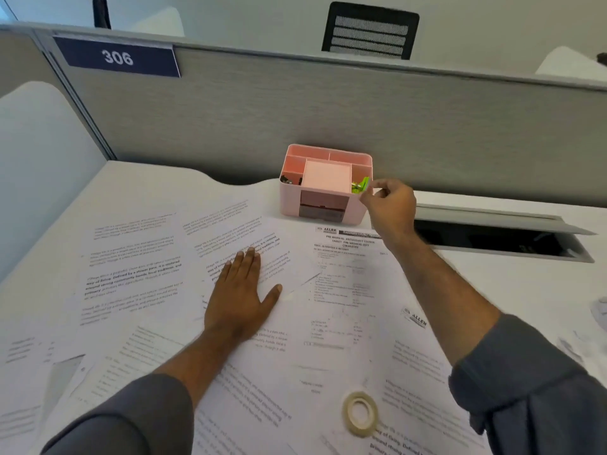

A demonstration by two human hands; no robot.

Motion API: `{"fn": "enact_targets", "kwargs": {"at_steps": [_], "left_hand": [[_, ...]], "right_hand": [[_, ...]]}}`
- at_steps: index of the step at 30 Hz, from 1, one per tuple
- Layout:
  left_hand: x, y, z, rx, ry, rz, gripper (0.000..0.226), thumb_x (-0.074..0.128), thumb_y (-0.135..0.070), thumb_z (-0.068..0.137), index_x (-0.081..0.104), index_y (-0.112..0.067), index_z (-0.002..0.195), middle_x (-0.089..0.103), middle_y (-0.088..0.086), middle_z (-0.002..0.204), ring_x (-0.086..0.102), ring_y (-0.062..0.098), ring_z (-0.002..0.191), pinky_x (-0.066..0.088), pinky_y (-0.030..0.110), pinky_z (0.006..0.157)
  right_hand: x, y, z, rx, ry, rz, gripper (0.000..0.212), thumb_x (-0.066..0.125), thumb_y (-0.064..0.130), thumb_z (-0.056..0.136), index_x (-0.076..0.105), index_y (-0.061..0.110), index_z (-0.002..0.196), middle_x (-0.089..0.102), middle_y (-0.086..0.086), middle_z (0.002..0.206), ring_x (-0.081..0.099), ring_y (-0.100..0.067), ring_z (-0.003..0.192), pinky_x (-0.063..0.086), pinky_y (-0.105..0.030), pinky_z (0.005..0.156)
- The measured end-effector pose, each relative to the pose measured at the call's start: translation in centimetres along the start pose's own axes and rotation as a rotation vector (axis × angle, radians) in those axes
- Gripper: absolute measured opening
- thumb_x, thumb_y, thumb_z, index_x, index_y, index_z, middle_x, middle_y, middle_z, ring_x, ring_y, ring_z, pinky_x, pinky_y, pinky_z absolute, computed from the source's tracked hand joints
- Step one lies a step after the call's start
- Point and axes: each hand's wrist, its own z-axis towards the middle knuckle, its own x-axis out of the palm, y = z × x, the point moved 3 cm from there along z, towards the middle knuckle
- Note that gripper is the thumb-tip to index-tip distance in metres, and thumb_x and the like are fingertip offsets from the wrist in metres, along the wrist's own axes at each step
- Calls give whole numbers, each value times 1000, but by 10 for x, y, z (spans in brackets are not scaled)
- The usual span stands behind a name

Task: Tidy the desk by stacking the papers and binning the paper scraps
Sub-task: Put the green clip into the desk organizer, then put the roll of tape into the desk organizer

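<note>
Head view: your printed papers [249, 339] lie loose and overlapping across the white desk [512, 290], from the near edge toward the far partition [328, 103]. A tape roll [359, 412] rests on the near sheets. Your left hand [241, 297] presses flat on the papers, fingers straight. Farther right, your right hand [389, 205] pinches a green clip [360, 185] at the pink organizer [323, 183]. Paper scraps [601, 310] lie at the right edge.

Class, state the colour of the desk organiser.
Pink, seen in the head view: desk organiser.
</note>
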Motion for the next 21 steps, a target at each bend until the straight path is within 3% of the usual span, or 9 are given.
{"fn": "enact_targets", "kwargs": {"at_steps": [6,11,14,18,21], "left_hand": [[-1,-2,-2,-3,44,16,86,11,-70,95,-4,-16,160,-6,-2,169,-8,13,155,-1,35,126],[-6,-3,-2,-6,59,13,85,16,-68,97,-1,-15,161,-2,0,169,-4,15,155,1,37,127],[-6,-2,-3,-2,60,22,85,17,-67,98,0,-14,161,-2,1,169,-4,16,155,1,37,127],[-6,-4,-4,1,56,22,84,18,-67,98,1,-13,160,0,2,169,-2,17,155,1,37,126],[-6,-4,-5,1,66,23,84,18,-67,98,0,-13,160,-1,2,169,-2,17,155,1,37,126]], "right_hand": [[-29,-33,-91,-11,135,-3,21,76,24,81,67,22,100,65,2,86,60,-12,76,52,-25,69],[-56,-57,-158,-8,298,-63,25,77,27,81,66,29,103,63,7,94,57,-9,74,45,-14,65],[-74,-69,-187,-51,487,-124,34,79,32,78,65,32,109,60,12,98,54,-8,75,43,-11,65],[-91,-83,-222,-127,815,-273,57,78,52,72,54,44,123,49,27,111,49,8,100,42,-9,76],[-97,-91,-240,-191,932,-389,76,76,64,64,47,44,130,41,30,115,42,9,111,40,-13,88]]}}
